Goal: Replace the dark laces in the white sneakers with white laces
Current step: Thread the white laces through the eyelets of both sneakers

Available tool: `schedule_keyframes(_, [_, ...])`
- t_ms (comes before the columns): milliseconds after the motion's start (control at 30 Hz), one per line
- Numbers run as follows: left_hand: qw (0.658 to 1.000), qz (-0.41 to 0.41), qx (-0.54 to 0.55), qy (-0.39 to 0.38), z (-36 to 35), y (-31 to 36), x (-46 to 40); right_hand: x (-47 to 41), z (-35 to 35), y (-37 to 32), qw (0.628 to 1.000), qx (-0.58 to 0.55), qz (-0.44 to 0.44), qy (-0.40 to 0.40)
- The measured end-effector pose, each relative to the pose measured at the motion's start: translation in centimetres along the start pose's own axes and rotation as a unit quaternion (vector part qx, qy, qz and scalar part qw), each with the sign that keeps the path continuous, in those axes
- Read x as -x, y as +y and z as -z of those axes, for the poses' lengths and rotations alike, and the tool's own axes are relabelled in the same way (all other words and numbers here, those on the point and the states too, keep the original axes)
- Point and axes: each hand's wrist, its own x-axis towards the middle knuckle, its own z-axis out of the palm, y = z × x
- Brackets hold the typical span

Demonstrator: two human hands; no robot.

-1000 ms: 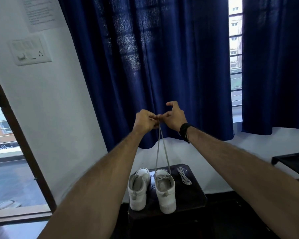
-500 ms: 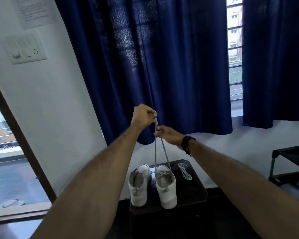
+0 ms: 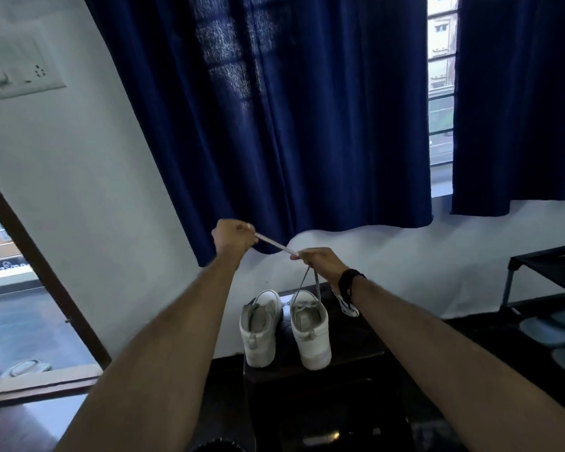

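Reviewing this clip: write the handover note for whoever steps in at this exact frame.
Left hand: raised, gripping the lace ends.
Right hand: lower, pinching the same grey lace, stretched between both hands.
From the right hand two strands drop to the right sneaker; the lace is threaded there.
Left sneaker stands beside it on the dark stool. Its lacing cannot be read.
A bundled white lace lies behind the right wrist.
Left: finish the right sneaker, check the left.

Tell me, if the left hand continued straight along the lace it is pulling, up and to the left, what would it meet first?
Probably the white wall; the left hand looks clear of the blue curtain, though depth is uncertain.
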Motion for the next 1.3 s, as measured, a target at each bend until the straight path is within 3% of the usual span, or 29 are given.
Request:
schedule_keyframes(100, [0.993, 0.106, 0.034, -0.049, 0.1, -4.9, 0.7, -0.5, 0.1, -0.1, 0.998, 0.042, 0.019, 0.03])
schedule_keyframes(200, [0.975, 0.185, -0.044, -0.113, -1.1, -8.6, 2.5, -0.7, 0.5, -0.9, 0.993, 0.115, 0.024, 0.033])
schedule_keyframes(300, [0.977, 0.127, -0.135, -0.101, -3.0, -9.6, 4.2, -0.7, 0.5, -2.0, 0.975, 0.218, 0.043, -0.009])
schedule_keyframes(367, [0.985, 0.054, -0.045, -0.156, -3.9, -8.4, 5.2, -0.7, 0.6, -2.6, 0.958, 0.278, 0.049, -0.046])
schedule_keyframes(433, [0.97, 0.019, 0.045, -0.239, -5.1, -6.5, 6.3, -0.9, 0.6, -3.2, 0.941, 0.325, 0.059, -0.071])
schedule_keyframes(600, [0.925, 0.1, 0.122, -0.346, -8.0, -7.0, 7.3, -1.2, 1.3, -3.0, 0.937, 0.338, 0.066, -0.052])
schedule_keyframes(700, [0.926, 0.102, 0.148, -0.332, -8.2, -7.7, 7.2, -1.4, 1.9, -2.2, 0.936, 0.341, 0.077, -0.05])
schedule_keyframes(900, [0.942, -0.065, 0.016, -0.329, -8.1, -8.6, 5.5, -1.6, 2.2, -0.7, 0.932, 0.346, 0.101, 0.032])
schedule_keyframes(1100, [0.947, -0.129, -0.102, -0.277, -8.6, -8.0, 4.7, -1.9, 2.2, 0.0, 0.935, 0.321, 0.129, 0.08])
schedule_keyframes(1300, [0.916, -0.147, -0.225, -0.297, -8.4, -6.1, 2.8, 0.1, 1.2, 5.3, 0.917, 0.362, 0.108, 0.131])
